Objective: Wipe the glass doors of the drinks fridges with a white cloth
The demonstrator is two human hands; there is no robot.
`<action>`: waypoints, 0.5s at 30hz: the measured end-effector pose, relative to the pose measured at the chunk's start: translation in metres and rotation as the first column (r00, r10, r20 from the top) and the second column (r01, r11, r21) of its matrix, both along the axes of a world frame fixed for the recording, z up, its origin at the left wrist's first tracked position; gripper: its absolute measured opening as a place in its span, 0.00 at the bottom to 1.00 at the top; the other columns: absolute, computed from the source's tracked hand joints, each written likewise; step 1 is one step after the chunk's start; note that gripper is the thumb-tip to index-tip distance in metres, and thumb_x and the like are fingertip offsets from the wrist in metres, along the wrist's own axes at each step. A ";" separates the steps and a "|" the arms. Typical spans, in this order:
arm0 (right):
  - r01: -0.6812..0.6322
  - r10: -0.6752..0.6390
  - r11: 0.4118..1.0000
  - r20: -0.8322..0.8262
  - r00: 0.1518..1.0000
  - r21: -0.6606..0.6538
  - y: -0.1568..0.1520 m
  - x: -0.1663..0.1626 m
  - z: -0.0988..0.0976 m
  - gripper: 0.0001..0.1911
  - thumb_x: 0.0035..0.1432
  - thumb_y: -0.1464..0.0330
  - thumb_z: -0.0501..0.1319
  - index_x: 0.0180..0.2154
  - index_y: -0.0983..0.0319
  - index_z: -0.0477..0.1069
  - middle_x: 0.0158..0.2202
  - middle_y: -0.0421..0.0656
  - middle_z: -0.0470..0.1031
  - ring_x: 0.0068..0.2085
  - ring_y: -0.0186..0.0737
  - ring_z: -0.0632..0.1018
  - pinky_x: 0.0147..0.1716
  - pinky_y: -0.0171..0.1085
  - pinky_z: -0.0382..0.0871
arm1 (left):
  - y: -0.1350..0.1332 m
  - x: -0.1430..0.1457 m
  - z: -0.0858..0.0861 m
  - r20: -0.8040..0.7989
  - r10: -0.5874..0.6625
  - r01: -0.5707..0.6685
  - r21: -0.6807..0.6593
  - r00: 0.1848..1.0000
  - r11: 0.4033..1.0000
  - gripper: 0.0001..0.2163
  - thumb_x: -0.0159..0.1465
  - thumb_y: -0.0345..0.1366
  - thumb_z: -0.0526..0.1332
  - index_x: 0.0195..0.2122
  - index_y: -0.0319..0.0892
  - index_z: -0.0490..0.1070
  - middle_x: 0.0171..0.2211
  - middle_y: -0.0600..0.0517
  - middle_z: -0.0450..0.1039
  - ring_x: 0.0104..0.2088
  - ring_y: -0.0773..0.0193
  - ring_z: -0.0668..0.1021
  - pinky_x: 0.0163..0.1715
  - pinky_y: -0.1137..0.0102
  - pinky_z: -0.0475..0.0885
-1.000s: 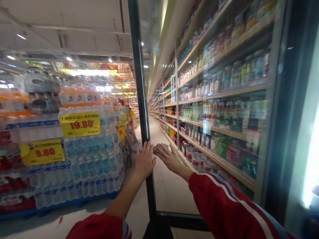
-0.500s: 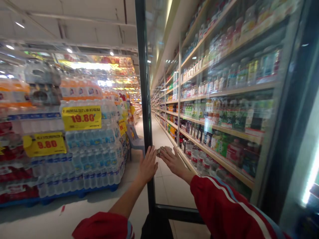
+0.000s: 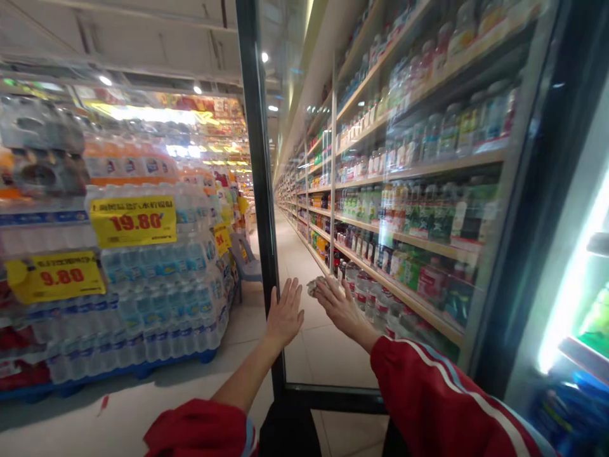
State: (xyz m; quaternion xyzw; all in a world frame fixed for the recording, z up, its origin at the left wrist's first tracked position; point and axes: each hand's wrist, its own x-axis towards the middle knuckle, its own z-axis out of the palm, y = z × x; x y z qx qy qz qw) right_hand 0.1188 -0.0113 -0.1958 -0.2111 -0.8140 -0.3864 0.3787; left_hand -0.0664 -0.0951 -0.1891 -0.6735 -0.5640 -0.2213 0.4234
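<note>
A glass door (image 3: 328,365) with a black frame (image 3: 261,190) stands open in front of me. My left hand (image 3: 285,314) lies flat on the glass beside the frame's left upright, fingers stretched and holding nothing. To its right, my right hand (image 3: 341,310) presses a crumpled greyish cloth (image 3: 314,287) against the pane. The fingers cover part of the cloth. Both forearms reach forward in red sleeves, and a gap separates the two hands.
Stacked packs of bottled water (image 3: 157,311) rise on a blue pallet (image 3: 143,368) to the left, with yellow price signs (image 3: 133,222). A grey chair (image 3: 246,260) stands beyond. Shelves of drinks (image 3: 419,235) show in the glass; a lit cooler (image 3: 571,304) is at right.
My right hand and the cloth have shifted slightly right across the glass, away from my left hand. The view has turned right, showing more of the lit cooler.
</note>
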 end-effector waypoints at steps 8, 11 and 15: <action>0.114 -0.105 0.993 -0.269 0.957 0.016 0.013 0.024 0.044 0.20 0.60 0.71 0.54 0.55 0.58 0.64 0.61 0.48 0.61 0.65 0.49 0.53 0.61 0.59 0.37 | 0.019 0.032 0.026 0.011 -0.040 0.040 0.002 0.999 0.999 0.27 0.63 0.39 0.53 0.62 0.35 0.54 0.64 0.40 0.52 0.65 0.52 0.53 0.61 0.48 0.47; 0.116 -0.114 0.993 -0.216 0.970 -0.003 0.011 0.037 0.024 0.21 0.59 0.72 0.55 0.54 0.57 0.64 0.61 0.47 0.62 0.65 0.49 0.53 0.61 0.58 0.37 | 0.023 0.042 0.022 -0.003 -0.063 0.063 -0.007 0.998 0.998 0.27 0.63 0.40 0.53 0.62 0.35 0.54 0.64 0.40 0.52 0.65 0.52 0.53 0.62 0.48 0.46; 0.116 -0.113 0.993 -0.163 0.980 0.006 0.009 0.055 -0.008 0.21 0.57 0.73 0.56 0.53 0.57 0.66 0.59 0.46 0.65 0.64 0.48 0.55 0.62 0.58 0.38 | 0.027 0.050 0.011 -0.045 -0.098 0.097 -0.029 0.994 0.995 0.26 0.63 0.40 0.53 0.61 0.35 0.56 0.63 0.41 0.54 0.65 0.53 0.53 0.62 0.49 0.46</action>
